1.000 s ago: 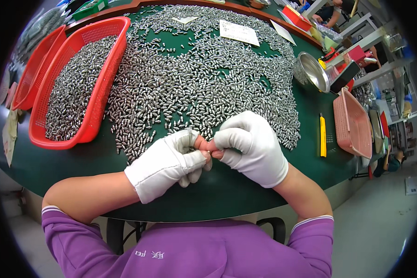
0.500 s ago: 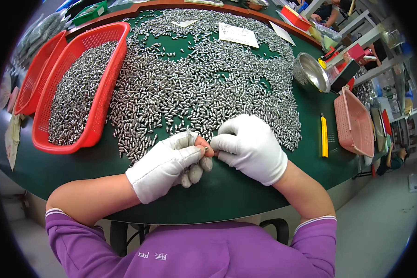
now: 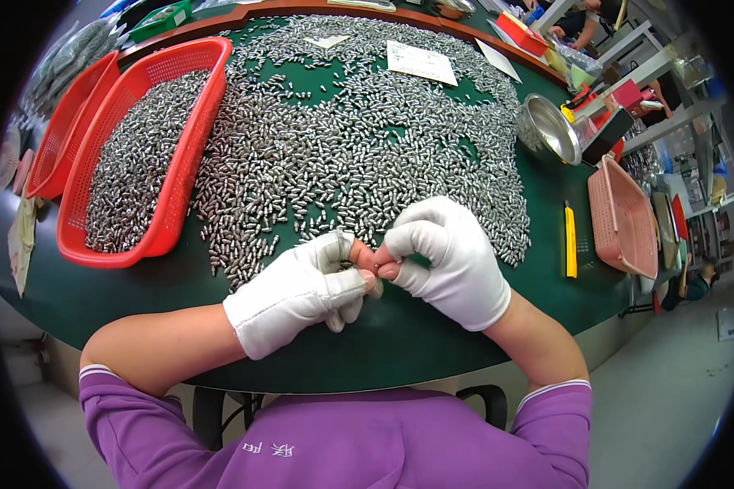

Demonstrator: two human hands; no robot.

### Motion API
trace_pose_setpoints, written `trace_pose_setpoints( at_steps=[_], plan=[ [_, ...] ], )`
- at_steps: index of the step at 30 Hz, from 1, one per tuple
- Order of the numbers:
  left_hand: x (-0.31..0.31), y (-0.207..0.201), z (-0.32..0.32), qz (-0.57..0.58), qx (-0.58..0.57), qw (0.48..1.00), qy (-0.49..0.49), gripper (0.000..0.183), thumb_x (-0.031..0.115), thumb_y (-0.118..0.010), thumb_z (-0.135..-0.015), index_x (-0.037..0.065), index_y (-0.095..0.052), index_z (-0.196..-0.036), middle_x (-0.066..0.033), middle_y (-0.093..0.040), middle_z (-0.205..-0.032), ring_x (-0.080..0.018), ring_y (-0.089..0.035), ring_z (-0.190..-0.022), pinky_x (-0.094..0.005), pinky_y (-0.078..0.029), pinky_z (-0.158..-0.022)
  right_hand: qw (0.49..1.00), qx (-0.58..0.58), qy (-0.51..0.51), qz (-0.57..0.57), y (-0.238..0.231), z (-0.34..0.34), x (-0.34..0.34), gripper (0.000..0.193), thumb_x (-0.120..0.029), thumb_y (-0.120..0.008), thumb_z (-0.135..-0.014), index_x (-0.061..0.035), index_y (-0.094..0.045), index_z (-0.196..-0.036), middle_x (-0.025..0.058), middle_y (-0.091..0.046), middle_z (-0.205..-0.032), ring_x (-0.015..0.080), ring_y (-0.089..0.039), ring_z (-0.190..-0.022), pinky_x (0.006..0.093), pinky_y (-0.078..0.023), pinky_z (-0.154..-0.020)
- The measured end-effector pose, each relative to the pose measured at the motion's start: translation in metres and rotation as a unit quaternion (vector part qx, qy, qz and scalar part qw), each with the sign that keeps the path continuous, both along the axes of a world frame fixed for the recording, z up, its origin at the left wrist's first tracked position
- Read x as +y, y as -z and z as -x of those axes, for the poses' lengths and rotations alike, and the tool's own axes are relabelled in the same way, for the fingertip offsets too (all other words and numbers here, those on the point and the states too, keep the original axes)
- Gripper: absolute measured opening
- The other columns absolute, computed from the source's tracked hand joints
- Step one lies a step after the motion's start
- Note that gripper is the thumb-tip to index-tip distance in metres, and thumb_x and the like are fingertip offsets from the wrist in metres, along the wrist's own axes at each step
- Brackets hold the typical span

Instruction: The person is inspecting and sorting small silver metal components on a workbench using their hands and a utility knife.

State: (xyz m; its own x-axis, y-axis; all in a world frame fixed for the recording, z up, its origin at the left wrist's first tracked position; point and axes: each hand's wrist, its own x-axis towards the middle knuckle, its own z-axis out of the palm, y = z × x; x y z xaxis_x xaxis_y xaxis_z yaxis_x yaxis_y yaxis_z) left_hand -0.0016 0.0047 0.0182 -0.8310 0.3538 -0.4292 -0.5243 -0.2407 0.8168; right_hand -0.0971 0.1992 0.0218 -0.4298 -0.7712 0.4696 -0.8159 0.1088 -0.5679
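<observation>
In white gloves with bare fingertips, my two hands meet just above the near edge of the spread metal parts. My left hand [image 3: 298,289] is closed in a pinch on a small metal part, nearly hidden between the fingertips. Thumb and forefinger of my right hand [image 3: 453,265] are pinched together against the left fingertips; whatever they hold is too small to make out. Beyond the hands, a wide layer of small silvery, bullet-shaped metal parts [image 3: 342,155] covers much of the green table [image 3: 416,350].
To the left stands a red plastic basket [image 3: 192,163] full of similar parts, with another red basket [image 3: 65,138] beside it. At right are a steel bowl [image 3: 559,134], a yellow cutter knife [image 3: 570,240] and a pink basket [image 3: 628,220]. Paper slips [image 3: 420,62] lie on the parts.
My right hand has turned and opened its curl, its thumb and forefinger now meeting the left fingertips. The metal part seen at the left fingertips is now mostly covered.
</observation>
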Motion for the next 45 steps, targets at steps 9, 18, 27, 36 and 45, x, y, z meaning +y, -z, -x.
trace_pose_setpoints(
  at_steps=[9, 18, 27, 36, 45],
  plan=[
    [0.001, -0.001, 0.000, 0.000, -0.003, 1.000, 0.002, 0.024, 0.025, -0.068, -0.091, 0.011, -0.053, -0.104, -0.0011, -0.056, -0.095, -0.0060, -0.049, -0.068, -0.0200, -0.039, -0.057, 0.992, -0.128, -0.020, 0.009, 0.008, -0.006, -0.001, 0.018, -0.011, -0.081, -0.074, -0.0081, -0.067, -0.086, 0.0048, -0.061, -0.086, 0.0192, -0.060, -0.078, 0.0302, -0.049, -0.071],
    [0.000, 0.004, -0.002, -0.016, -0.002, 0.999, -0.030, 0.018, 0.024, -0.062, -0.095, 0.008, -0.056, -0.102, -0.0010, -0.061, -0.087, -0.0053, -0.052, -0.065, -0.0199, -0.043, -0.057, 0.986, -0.167, -0.016, -0.001, 0.002, -0.009, -0.002, 0.021, -0.007, -0.081, -0.072, -0.0067, -0.067, -0.089, 0.0054, -0.061, -0.088, 0.0182, -0.061, -0.081, 0.0293, -0.050, -0.074],
    [0.001, 0.007, -0.003, -0.030, 0.001, 0.999, -0.042, 0.024, 0.037, -0.058, -0.097, 0.013, -0.055, -0.100, 0.0003, -0.061, -0.085, -0.0056, -0.046, -0.059, -0.0193, -0.034, -0.051, 0.998, -0.032, -0.011, 0.049, -0.008, -0.002, -0.003, 0.020, -0.001, -0.076, -0.071, -0.0067, -0.069, -0.089, 0.0088, -0.064, -0.076, 0.0252, -0.063, -0.067, 0.0337, -0.051, -0.059],
    [0.002, 0.007, -0.003, -0.046, -0.007, 0.998, -0.052, 0.033, 0.041, -0.050, -0.100, 0.008, -0.056, -0.102, -0.0008, -0.061, -0.085, -0.0059, -0.051, -0.064, -0.0196, -0.042, -0.055, 0.999, -0.018, -0.013, 0.040, -0.003, -0.002, -0.005, 0.016, -0.003, -0.075, -0.072, -0.0064, -0.069, -0.087, 0.0087, -0.064, -0.076, 0.0263, -0.063, -0.067, 0.0349, -0.051, -0.060],
    [-0.001, 0.009, -0.005, -0.093, 0.003, 0.995, -0.048, 0.019, 0.027, -0.052, -0.100, 0.010, -0.054, -0.109, 0.0010, -0.060, -0.095, -0.0050, -0.051, -0.068, -0.0189, -0.042, -0.060, 0.992, 0.078, 0.073, -0.066, 0.007, 0.002, 0.001, 0.018, -0.007, -0.077, -0.066, -0.0102, -0.068, -0.080, 0.0056, -0.063, -0.078, 0.0258, -0.061, -0.073, 0.0363, -0.049, -0.066]
  ],
)
